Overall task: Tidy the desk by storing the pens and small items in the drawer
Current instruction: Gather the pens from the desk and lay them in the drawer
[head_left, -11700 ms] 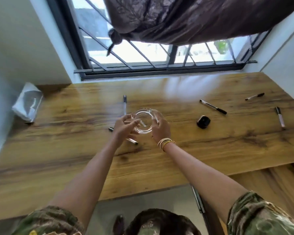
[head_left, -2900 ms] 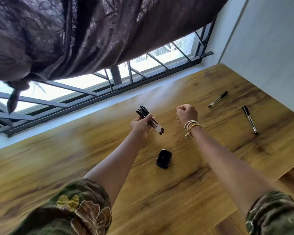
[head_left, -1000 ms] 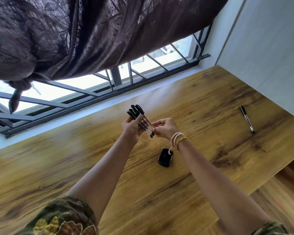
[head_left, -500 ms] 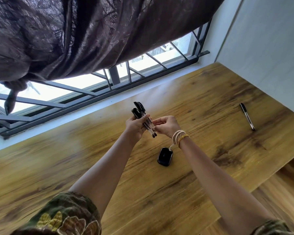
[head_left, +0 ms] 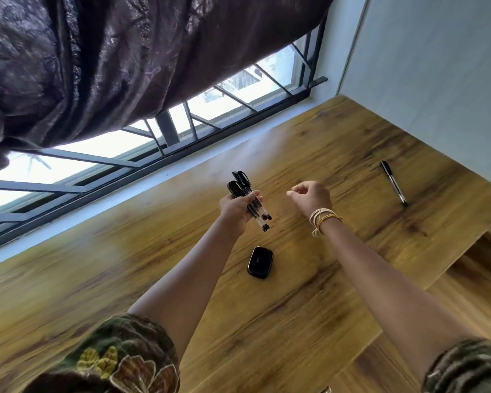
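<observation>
Desk (head_left: 309,307): a wood-grain top fills the lower two thirds of the frame, running from lower left up to the right wall; one desk.
Curtain (head_left: 111,58): dark, crumpled fabric hangs across the upper left, above a barred window (head_left: 233,89).
Left hand (head_left: 236,207): at frame centre, above the desk, fingers wrapped tight around a bundle of pens.
Right hand (head_left: 311,195): just right of the left hand and apart from it, fingers curled loosely with thumb and forefinger close together; nothing visible in it. Pale and yellow bands circle the wrist.
Bundle of pens (head_left: 250,201): clear barrels with black caps, long axis running from upper left to lower right; capped ends point up toward the window, the other ends point down toward the desk. Several pens, at least three; the exact count cannot be told.
Loose pen (head_left: 393,182): one, lying flat on the desk at middle right, well apart from both hands; long axis runs upper left to lower right, black cap toward the upper left.
Black case (head_left: 260,262): one small rounded item lying on the desk, below the hands, between the two forearms.
</observation>
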`<state>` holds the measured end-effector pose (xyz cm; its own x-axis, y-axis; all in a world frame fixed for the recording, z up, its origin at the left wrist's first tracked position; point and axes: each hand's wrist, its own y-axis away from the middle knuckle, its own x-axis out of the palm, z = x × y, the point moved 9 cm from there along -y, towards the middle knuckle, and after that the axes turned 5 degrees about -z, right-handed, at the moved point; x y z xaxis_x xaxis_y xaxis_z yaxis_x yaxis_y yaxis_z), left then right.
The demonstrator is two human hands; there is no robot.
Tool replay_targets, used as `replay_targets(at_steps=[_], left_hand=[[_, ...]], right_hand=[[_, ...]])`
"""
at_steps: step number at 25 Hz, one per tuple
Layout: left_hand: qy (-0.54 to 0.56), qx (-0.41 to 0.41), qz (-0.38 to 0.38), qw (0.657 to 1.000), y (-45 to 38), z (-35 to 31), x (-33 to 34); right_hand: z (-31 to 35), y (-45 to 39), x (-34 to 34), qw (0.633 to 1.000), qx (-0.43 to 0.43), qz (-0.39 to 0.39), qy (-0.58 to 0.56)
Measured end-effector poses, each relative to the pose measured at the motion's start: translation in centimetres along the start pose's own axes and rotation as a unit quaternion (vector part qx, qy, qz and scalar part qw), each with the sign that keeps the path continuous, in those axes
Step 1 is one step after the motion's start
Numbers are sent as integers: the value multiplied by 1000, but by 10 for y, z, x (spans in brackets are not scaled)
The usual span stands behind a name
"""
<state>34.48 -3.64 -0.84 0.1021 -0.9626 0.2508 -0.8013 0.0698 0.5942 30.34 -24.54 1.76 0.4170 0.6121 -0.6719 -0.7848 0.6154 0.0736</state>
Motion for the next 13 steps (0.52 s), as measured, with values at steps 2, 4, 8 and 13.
replay_targets(at_steps=[2,4,8,13], left_hand=[[-9,-3,7,1000,1,5,13],[-17,-7,16,1000,1,12,25],[-17,-13,12,1000,0,23,36],[-7,-7,-4,1000,-1,27,34]], right_hand=[[-20,-14,-20,998,8,-44,33],[-37,-25,-41,994,9,-90,61],[-68,-39,-86,975,17,-179,127],[-96,-44,-118,938,28,-257,233]])
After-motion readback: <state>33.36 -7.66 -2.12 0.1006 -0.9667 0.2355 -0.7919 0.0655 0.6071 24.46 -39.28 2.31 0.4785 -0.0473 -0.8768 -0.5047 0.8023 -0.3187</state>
